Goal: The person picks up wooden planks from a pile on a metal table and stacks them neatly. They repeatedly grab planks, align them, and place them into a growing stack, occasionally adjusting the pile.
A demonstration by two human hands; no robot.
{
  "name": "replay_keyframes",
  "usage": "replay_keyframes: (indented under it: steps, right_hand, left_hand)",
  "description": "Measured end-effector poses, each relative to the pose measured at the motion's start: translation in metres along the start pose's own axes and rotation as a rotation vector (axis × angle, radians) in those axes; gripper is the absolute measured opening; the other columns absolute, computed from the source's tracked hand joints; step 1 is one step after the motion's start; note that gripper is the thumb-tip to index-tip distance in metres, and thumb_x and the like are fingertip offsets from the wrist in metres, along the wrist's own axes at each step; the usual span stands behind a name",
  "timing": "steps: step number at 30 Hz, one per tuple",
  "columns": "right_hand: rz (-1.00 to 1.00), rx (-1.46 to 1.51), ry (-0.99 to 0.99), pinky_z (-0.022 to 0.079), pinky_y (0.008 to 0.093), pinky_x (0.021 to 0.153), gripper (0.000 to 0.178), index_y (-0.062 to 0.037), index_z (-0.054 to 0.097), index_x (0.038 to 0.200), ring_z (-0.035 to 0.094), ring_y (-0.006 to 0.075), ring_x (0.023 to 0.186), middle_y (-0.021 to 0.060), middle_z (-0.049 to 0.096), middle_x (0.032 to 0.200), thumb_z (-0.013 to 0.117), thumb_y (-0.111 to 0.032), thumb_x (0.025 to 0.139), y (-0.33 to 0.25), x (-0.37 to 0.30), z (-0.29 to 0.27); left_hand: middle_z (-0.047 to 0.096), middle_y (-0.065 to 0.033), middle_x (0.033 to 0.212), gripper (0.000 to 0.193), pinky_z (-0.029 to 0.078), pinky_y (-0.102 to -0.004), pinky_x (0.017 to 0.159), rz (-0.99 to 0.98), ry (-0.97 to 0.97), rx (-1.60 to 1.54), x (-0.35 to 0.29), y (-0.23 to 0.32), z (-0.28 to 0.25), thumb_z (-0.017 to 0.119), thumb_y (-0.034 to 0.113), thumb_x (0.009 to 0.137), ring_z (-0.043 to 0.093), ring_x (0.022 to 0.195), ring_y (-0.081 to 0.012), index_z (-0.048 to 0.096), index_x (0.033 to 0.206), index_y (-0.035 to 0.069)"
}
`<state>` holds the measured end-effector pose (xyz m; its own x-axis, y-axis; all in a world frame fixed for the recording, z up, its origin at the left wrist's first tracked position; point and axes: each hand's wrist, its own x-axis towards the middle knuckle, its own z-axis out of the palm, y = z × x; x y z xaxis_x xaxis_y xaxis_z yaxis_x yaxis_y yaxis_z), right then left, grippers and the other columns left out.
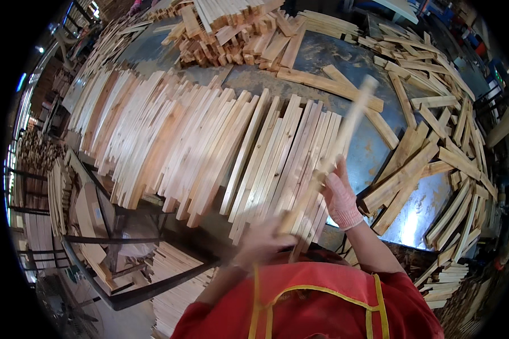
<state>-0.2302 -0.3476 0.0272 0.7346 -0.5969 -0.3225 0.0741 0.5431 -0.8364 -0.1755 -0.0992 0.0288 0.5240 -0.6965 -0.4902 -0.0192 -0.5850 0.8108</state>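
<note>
A long pale wooden strip (pixel 353 121), blurred by motion, slants over the right end of a row of strips. My right hand (pixel 340 196), in a light pinkish knit glove, is closed around it near its middle. By the strip's lower end is my left hand (pixel 261 242), so smeared that its fingers and any hold on the strip cannot be made out. Beneath both hands lie more strips (pixel 285 164), packed side by side and pointing away from me, their near ends uneven.
Beyond the row rises a heap of short boards (pixel 237 42) on the metal table (pixel 373 144). Loose boards (pixel 401 164) lie crisscrossed at the right. A black metal rail (pixel 152 288) curves below left, near stacked strips (pixel 172 277).
</note>
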Motion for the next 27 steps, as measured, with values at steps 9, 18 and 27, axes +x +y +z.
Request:
replay_keyframes:
  steps: [9,18,27]
  right_hand:
    - [0.179,-0.532,0.300,0.053,0.0412,0.090,0.063,0.0031,0.051,0.148,0.064,0.0282,0.101,0.0130,0.067,0.111,0.074,-0.014,0.092,0.009,0.058,-0.127]
    - [0.187,-1.045,-0.138,0.059,0.0399,0.084,0.104,0.0071,0.035,0.157,0.074,0.0296,0.090,0.0225,0.074,0.112,0.074,-0.062,0.089,0.039,0.064,-0.144]
    - [0.473,-1.040,-0.384,0.058,0.0386,0.068,0.107,0.0166,0.040,0.149,0.070,0.0234,0.083,0.0164,0.074,0.101,0.068,-0.068,0.090,0.004,0.096,-0.128]
  left_hand:
    - [0.069,-0.0213,0.136,0.057,0.050,-0.0449,0.111,-0.073,0.837,0.421,0.070,-0.087,-0.088,0.070,0.037,0.099,0.063,0.129,-0.0368,0.064,0.141,-0.001]
    - [0.075,-0.0199,0.120,0.054,0.052,-0.0432,0.099,-0.150,0.253,-0.017,0.121,-0.058,-0.094,0.069,0.044,0.094,0.072,0.110,-0.0310,0.070,0.130,0.003]
    - [0.074,-0.0249,0.121,0.064,0.057,-0.0465,0.095,-0.318,0.405,0.318,0.155,-0.053,-0.089,0.072,0.057,0.090,0.073,0.109,-0.0398,0.076,0.116,-0.002]
